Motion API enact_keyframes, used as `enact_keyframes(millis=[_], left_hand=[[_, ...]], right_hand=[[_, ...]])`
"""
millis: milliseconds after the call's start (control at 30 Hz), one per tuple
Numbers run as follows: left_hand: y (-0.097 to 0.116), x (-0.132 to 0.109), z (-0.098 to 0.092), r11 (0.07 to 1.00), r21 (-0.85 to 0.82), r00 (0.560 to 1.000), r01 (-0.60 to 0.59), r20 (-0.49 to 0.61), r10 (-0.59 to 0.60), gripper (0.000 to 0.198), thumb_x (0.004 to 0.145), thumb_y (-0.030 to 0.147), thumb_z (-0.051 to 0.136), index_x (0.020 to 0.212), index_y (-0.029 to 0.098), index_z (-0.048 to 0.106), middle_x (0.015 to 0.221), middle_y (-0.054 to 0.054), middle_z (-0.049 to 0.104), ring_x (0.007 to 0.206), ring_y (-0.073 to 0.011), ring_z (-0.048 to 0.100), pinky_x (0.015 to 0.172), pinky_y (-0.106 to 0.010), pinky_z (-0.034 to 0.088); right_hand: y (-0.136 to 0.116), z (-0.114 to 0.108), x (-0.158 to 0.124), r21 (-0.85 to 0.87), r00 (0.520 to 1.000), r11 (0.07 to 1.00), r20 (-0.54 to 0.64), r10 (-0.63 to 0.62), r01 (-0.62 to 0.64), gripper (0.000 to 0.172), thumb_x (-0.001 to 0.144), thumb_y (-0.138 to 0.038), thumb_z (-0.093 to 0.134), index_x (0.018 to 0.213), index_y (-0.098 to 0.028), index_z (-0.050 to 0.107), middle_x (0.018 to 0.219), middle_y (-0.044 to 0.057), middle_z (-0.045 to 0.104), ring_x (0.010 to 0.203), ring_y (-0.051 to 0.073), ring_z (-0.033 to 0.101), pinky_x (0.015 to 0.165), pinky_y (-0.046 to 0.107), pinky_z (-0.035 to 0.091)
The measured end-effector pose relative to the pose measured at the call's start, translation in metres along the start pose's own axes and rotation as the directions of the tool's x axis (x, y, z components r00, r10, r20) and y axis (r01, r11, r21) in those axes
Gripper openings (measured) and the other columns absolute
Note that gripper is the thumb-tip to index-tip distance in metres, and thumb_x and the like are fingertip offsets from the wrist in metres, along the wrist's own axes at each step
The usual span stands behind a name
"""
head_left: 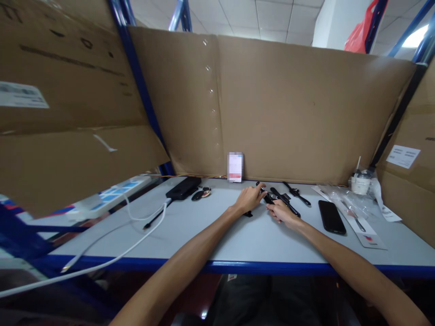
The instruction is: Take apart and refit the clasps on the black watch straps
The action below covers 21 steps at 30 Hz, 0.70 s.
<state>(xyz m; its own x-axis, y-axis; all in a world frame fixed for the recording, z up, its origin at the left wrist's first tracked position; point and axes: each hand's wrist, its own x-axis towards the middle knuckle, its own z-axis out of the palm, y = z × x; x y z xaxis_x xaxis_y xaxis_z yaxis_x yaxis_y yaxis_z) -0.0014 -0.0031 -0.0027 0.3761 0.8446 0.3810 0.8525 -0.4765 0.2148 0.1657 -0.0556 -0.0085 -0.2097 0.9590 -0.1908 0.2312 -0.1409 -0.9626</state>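
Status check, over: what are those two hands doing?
Left hand and right hand both pinch black watch. More watches just behind. Black phone lies right, apart.

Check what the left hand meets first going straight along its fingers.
The left hand most likely meets the black watch at its fingers, held by the right hand; depth is unclear.

Left hand (249,199), right hand (282,212) on black watch (270,198)

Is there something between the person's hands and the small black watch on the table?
Nothing visible is in the way: the left hand and the right hand both touch the black watch. A second watch lies just behind it, and a black phone lies apart, to the right.
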Motion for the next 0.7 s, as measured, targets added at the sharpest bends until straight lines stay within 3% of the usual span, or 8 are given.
enact_keyframes(millis=[333,700], left_hand=[[-0.0041,0.0021,-0.0011,0.999,-0.03,1.0,0.02,0.013,-0.019,0.037,0.098,0.031,0.049,0.134,0.024,0.056,0.09,-0.007,0.076,0.094,-0.0255,0.071,0.079,-0.03,0.047],[0.0003,-0.0031,-0.0086,0.997,0.01,0.997,-0.077,0.016,0.077,0.031,0.101,0.037,0.04,0.118,0.024,0.062,0.081,-0.006,0.074,0.082,-0.0239,0.07,0.074,-0.03,0.044]], right_hand=[[0.0006,0.0021,-0.0017,-0.002,1.0,1.0,-0.007,-0.023,0.023,0.018,0.094,-0.023,0.051,0.077,-0.019,0.05,0.047,-0.01,0.038,0.036,0.006,0.029,0.035,0.019,0.019],[0.0063,0.0008,0.0053,0.027,0.999,0.999,-0.032,-0.037,0.038,0.016,0.093,-0.025,0.053,0.078,-0.02,0.049,0.045,-0.01,0.039,0.034,0.007,0.029,0.034,0.019,0.019]])
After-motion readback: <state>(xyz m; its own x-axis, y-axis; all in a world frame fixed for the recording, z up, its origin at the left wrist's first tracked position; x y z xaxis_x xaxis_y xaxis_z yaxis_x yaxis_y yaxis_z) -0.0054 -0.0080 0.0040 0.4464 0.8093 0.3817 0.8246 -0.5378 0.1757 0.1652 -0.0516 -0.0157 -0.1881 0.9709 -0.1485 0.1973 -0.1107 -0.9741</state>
